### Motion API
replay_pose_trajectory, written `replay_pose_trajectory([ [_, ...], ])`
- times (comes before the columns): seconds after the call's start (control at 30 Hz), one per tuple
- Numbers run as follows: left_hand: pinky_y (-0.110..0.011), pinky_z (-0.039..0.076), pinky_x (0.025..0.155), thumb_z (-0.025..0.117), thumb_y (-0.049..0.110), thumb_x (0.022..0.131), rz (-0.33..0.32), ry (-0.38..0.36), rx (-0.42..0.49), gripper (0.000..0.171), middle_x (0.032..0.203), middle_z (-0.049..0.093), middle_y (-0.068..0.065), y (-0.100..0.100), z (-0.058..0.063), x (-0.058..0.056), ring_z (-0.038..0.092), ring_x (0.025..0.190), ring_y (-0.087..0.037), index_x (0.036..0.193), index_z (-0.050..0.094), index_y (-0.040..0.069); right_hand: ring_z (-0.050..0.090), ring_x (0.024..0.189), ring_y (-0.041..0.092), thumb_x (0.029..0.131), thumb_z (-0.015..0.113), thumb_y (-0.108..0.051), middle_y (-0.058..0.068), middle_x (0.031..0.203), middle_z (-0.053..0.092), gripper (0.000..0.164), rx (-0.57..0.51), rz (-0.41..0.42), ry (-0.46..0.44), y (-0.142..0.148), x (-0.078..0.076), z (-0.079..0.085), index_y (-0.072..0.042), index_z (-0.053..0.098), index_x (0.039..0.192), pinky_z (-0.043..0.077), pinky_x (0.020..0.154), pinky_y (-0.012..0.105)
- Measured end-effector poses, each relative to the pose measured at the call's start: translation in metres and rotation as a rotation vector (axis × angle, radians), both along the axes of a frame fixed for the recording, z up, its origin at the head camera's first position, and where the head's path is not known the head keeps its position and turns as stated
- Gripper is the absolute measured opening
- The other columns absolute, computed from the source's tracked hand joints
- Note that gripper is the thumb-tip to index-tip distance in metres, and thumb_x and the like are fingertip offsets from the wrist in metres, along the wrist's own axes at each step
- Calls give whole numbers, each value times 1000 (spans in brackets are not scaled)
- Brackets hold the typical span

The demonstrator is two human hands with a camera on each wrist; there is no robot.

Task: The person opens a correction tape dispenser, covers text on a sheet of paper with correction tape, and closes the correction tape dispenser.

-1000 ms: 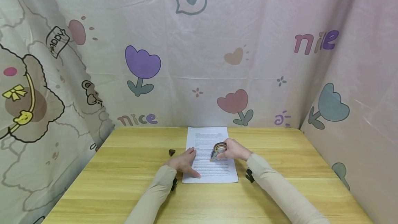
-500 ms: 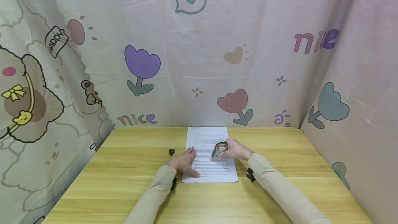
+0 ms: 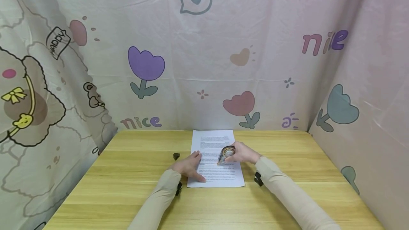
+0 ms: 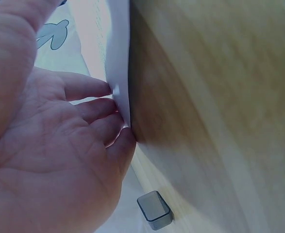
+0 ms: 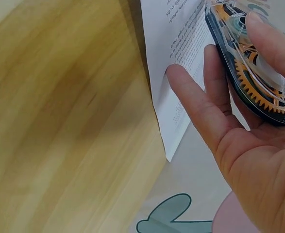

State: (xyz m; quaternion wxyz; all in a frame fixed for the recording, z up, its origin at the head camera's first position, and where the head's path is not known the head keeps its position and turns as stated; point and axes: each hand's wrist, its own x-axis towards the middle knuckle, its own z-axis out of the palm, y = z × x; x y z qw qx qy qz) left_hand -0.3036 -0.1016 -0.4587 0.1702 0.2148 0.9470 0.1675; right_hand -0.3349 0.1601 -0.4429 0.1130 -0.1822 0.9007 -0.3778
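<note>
Dark cap: on table, towards its far edge. Left hand: fingers extended, thumb apart, resting on sheet's left side. Printed sheet: reaches table's far edge; presumably light, limp, easily creased. Correction-tape dispenser: sheet's right half; probably light, stiff, slick; best gripped by sides. Right hand: clamped on dispenser, screening print.

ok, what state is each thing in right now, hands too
paper: printed, unfolded, lying on the table
tape: held, tip uncovered and pointing down over the paper; contact unclear
cap: off the tape, on the table left of the paper, apart from it
left hand: fingers spread, on the paper's left side
right hand: holding the tape
curtain: hanging, lightly creased
</note>
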Motion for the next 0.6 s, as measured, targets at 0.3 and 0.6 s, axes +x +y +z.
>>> replay_pose_trajectory([
  [0.3, -45, 19, 124, 84, 48, 73, 4, -2, 2, 114, 163, 14, -19, 0, 0, -1, 14, 152, -32, 153, 23, -4, 64, 72, 15, 72, 86, -13, 1, 81, 71, 27, 21, -43, -24, 1, -1, 2, -5, 69, 93, 54, 68, 27],
  [0.6, -45, 19, 124, 84, 48, 73, 12, -7, 0, 114, 163, 14, -19, 0, 1, 1, 14, 152, -32, 153, 23, -4, 63, 69, 15, 72, 86, -12, 1, 78, 70, 25, 37, -34, -7, 4, -2, 0, -5, 70, 91, 53, 63, 28],
])
